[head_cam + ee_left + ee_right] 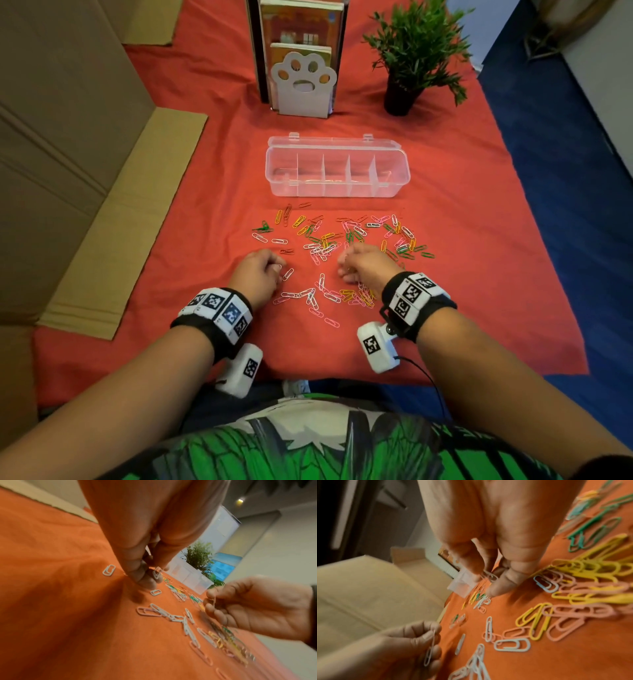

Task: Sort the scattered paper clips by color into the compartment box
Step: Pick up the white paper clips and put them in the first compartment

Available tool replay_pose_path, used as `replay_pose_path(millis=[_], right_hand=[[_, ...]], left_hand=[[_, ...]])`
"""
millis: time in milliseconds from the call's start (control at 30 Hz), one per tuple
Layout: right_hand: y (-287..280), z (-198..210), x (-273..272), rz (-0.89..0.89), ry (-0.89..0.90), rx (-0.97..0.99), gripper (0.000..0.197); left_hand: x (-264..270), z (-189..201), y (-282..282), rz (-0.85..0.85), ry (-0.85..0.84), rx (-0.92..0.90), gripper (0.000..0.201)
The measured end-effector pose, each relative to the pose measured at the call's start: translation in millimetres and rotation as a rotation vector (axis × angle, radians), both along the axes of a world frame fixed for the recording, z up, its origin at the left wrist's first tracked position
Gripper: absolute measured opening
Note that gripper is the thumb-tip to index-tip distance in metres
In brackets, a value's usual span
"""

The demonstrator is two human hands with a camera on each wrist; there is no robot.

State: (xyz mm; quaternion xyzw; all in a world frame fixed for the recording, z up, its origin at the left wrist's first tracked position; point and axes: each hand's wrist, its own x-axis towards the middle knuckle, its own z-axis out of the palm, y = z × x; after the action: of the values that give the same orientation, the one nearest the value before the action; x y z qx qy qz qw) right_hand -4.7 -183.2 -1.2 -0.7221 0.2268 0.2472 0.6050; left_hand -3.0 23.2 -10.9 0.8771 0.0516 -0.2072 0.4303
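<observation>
Many paper clips (342, 240) in white, pink, yellow, green and dark red lie scattered on the red cloth in front of a clear compartment box (337, 186) with its lid open. My left hand (279, 270) hovers at the pile's left edge and pinches a white paper clip (429, 651) between thumb and fingers; the same pinch shows in the left wrist view (156, 574). My right hand (344, 267) is over the near middle of the pile, its fingers (503, 580) curled round a white clip (490, 576). The box compartments look nearly empty.
A paw-shaped bookend with books (301, 82) and a potted plant (411, 58) stand behind the box. Cardboard (85, 171) lines the left side. Blue floor (565, 205) lies past the cloth's right edge. Yellow and pink clips (573, 585) cluster under my right wrist.
</observation>
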Motion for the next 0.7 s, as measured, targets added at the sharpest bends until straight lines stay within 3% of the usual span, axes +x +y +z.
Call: replay_pose_path(millis=[133,233,333,533,633,700], right_hand=[[1,7,-5,-0.105,0.043,0.302,0.018],[9,2,-4,0.007,0.045,0.112,0.023],[19,-1,-3,0.135,0.066,-0.083,0.031],[16,6,-3,-0.036,0.069,0.269,0.027],[12,4,-1,-0.049,0.05,0.234,0.029],[11,5,1,-0.021,0.003,0.109,0.03]], left_hand=[[2,11,-11,0.304,0.291,-0.386,0.03],[3,19,-15,0.398,0.407,-0.583,0.022],[3,20,-17,0.378,0.425,-0.596,0.021],[5,19,-13,0.384,0.477,-0.694,0.024],[5,15,-12,0.398,0.424,-0.667,0.037],[6,13,-12,0.399,0.369,-0.598,0.04]])
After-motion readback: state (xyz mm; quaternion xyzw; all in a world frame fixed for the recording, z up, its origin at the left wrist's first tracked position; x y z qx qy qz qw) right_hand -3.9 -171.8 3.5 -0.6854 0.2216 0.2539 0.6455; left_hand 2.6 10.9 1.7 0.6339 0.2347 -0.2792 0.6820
